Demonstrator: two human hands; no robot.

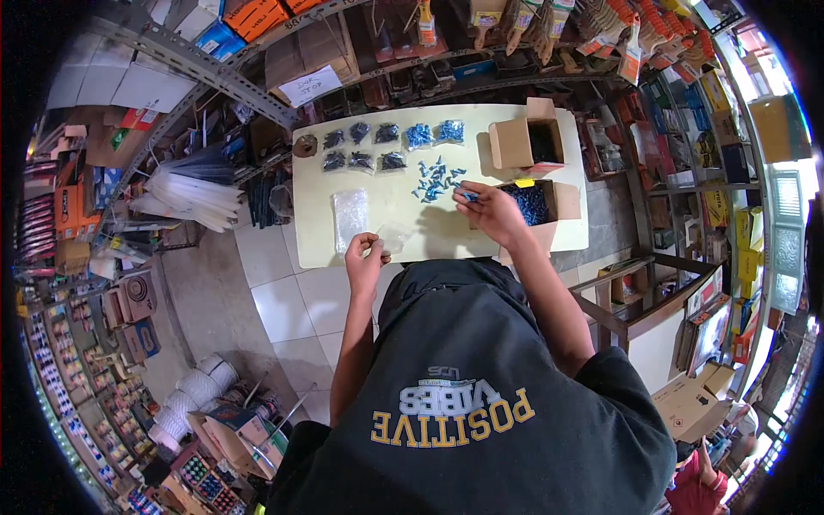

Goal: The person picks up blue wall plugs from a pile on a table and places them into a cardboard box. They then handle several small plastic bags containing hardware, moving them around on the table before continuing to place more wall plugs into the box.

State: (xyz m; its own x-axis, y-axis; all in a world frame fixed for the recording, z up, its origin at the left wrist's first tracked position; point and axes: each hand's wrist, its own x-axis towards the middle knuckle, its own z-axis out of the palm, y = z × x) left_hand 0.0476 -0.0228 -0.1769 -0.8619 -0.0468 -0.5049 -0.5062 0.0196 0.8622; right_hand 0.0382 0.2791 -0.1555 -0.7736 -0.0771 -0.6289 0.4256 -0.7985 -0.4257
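Note:
My left hand [365, 256] pinches a small clear plastic bag [393, 239] over the near edge of a pale yellow table [399, 203]. In the fingers of my right hand [492, 211] are some small blue plastic pieces [470, 196], apparently wall plugs. Just left of that hand lies a loose pile of blue pieces [432, 179]. An open cardboard box [568, 201] of blue pieces stands partly behind my right hand and forearm. Beside my left hand is a stack of clear bags [349, 215]. Filled blue bags [449, 131] and dark-filled bags [391, 161] line the far side.
A second open carton [510, 145] with dark contents stands at the table's far right. A brown tape roll [305, 145] lies at the far left corner. Loaded metal shelving [199, 64] surrounds the table. A wooden frame [599, 309] stands right; a person in red [695, 483] is at lower right.

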